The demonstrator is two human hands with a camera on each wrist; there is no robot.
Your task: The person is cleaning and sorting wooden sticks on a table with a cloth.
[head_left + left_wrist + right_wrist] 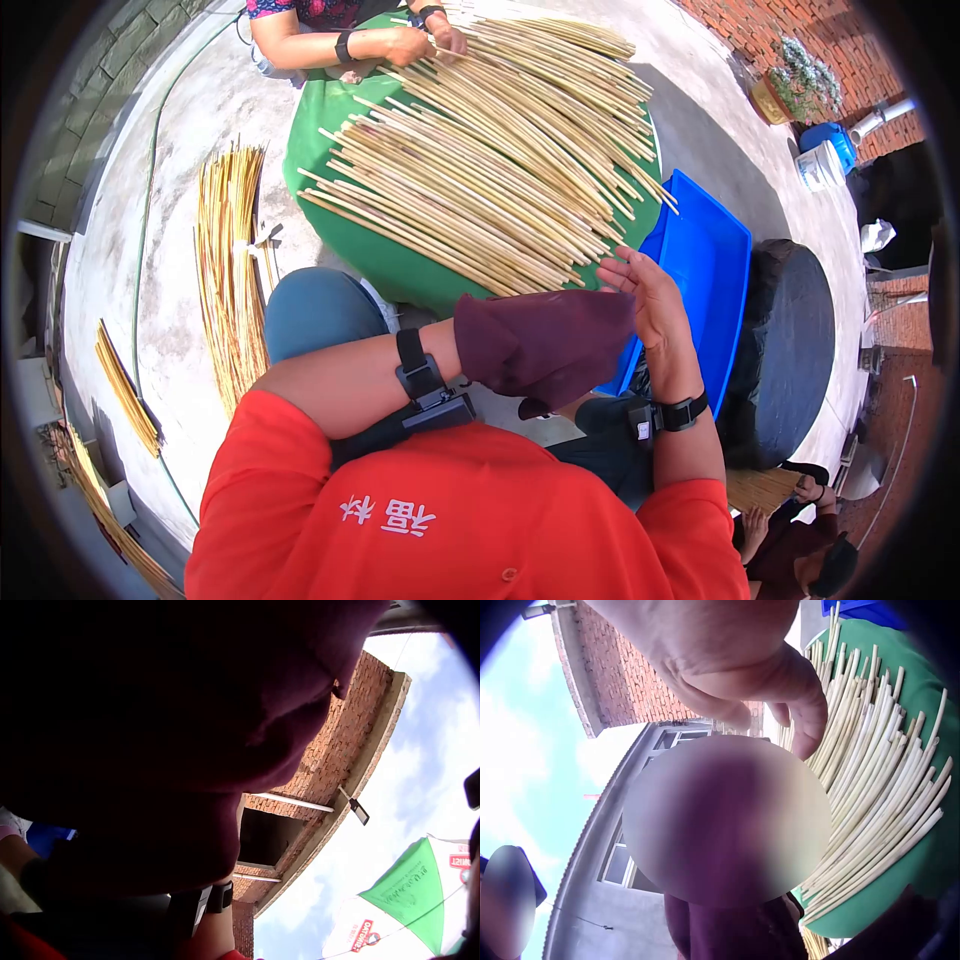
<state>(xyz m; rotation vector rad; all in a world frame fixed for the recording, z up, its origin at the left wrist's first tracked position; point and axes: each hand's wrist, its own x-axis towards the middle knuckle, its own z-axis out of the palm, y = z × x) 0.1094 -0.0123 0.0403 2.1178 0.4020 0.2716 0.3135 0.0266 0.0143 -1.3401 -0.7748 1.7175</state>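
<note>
A maroon cloth (545, 345) covers the end of my left forearm and hides my left hand; what that hand does under it cannot be seen. The same cloth (292, 742) fills much of the left wrist view. My right hand (648, 295) is raised at the cloth's right end, its fingers loosely bent and apart. Seen from the right wrist, the hand (742, 667) is above the cloth (742, 934), partly behind a blurred oval. Long pale sticks (480, 200) lie just beyond on a green-covered table (340, 240).
Across the table another person's hands (425, 42) are at the sticks. A blue tray (705, 270) and a round black object (790, 350) stand at the right. Stick bundles (228, 270) lie on the ground at the left. Someone else (800, 545) is at the lower right.
</note>
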